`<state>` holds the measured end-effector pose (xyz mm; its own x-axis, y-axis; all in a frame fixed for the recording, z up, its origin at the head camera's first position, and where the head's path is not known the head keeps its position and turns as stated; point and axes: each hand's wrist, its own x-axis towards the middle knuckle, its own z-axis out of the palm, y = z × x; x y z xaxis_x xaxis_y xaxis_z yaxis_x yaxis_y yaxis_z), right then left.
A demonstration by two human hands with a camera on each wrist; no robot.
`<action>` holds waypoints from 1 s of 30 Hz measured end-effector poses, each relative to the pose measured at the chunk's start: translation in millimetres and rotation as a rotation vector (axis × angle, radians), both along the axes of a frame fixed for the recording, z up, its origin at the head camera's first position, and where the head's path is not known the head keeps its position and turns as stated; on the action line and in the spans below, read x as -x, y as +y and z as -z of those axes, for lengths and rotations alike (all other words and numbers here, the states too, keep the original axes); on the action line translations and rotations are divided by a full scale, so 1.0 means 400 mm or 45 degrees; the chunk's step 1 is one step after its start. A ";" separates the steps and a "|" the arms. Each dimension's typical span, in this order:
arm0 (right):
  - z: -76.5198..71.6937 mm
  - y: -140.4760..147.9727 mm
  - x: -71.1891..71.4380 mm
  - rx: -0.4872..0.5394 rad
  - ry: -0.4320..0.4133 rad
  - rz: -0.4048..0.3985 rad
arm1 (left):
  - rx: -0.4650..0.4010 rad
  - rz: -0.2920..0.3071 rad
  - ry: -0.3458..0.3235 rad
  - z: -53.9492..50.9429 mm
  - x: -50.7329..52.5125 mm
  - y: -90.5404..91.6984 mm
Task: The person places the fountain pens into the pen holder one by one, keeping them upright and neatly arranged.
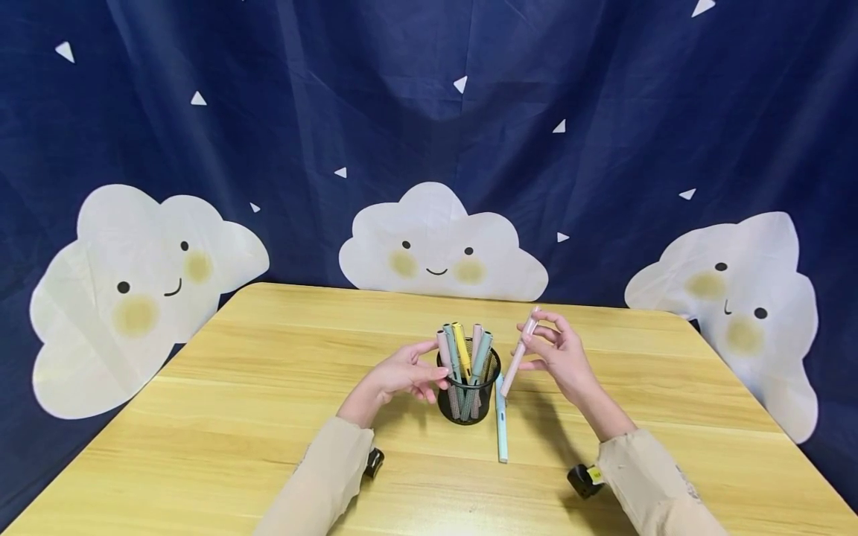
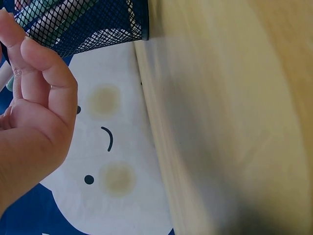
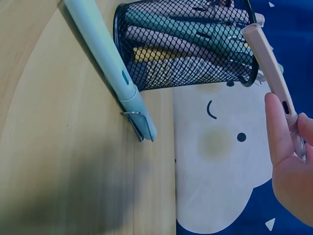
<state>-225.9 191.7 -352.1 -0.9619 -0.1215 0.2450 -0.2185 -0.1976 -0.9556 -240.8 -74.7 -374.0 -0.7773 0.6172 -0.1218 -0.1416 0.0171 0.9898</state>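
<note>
A black mesh pen holder (image 1: 445, 406) stands upright on the table, with several pens in it, among them a yellow pen (image 1: 462, 348), pink pens and green-blue ones. My left hand (image 1: 401, 372) holds the holder's left side near the rim, thumb in front and index finger further back. To the right, my right hand (image 1: 561, 359) pinches a pale pink pen (image 3: 266, 56) between thumb and fingers, tilted in the air. Flat on the table beside the holder lies a light blue pen (image 1: 502, 432), its clip end showing in the right wrist view.
The wooden table (image 1: 268, 372) extends around the holder on all sides. Behind it hangs a dark blue curtain (image 1: 402, 89) with white clouds and small triangles. Black wrist devices (image 1: 585, 481) are worn below both sleeves.
</note>
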 end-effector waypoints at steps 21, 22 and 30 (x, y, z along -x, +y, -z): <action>-0.019 -0.030 0.000 0.149 0.089 0.062 | -0.006 -0.005 -0.016 0.000 -0.002 -0.001; -0.019 -0.031 0.000 0.158 0.090 0.060 | -0.007 -0.002 -0.017 -0.001 -0.003 -0.001; -0.020 -0.037 0.005 0.175 0.091 0.075 | 0.001 0.009 -0.001 0.000 0.000 -0.001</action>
<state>-228.1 177.0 -344.1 -0.9459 -0.0260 0.3233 -0.2998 -0.3105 -0.9021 -240.9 -75.3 -374.1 -0.7728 0.6227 -0.1226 -0.1420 0.0187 0.9897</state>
